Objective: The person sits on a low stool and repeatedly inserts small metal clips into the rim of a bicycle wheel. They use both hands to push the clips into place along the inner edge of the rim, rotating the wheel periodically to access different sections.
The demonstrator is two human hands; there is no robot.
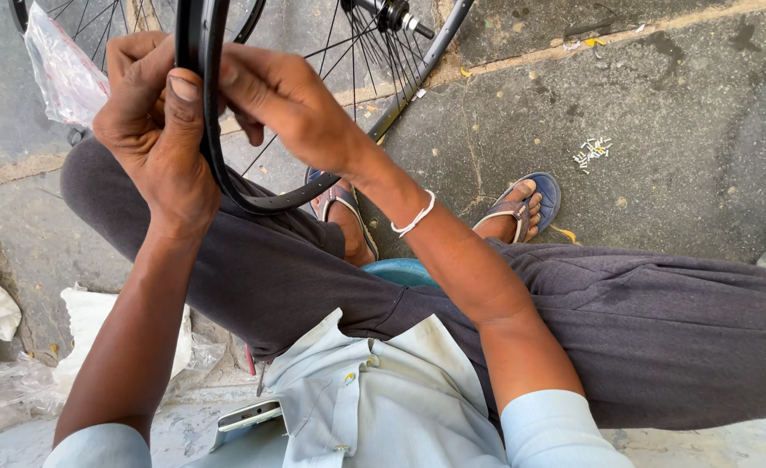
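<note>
Rim (227, 186) upright above your lap, your left hand (153, 130) and right hand (283, 95) both clamped on its edge. Looks stiff, light, smooth; grip the bare rim, clear of the thin spokes (348, 52).

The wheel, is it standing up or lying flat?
Standing up. The wheel is on edge between the left hand and right hand.

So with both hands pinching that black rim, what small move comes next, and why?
Probably turn the rim a little to reach the next spoke hole. The left hand clamps it with the thumb pressed flat, the right hand pinches it just beside, and the spokes fan from the hub beyond.
</note>
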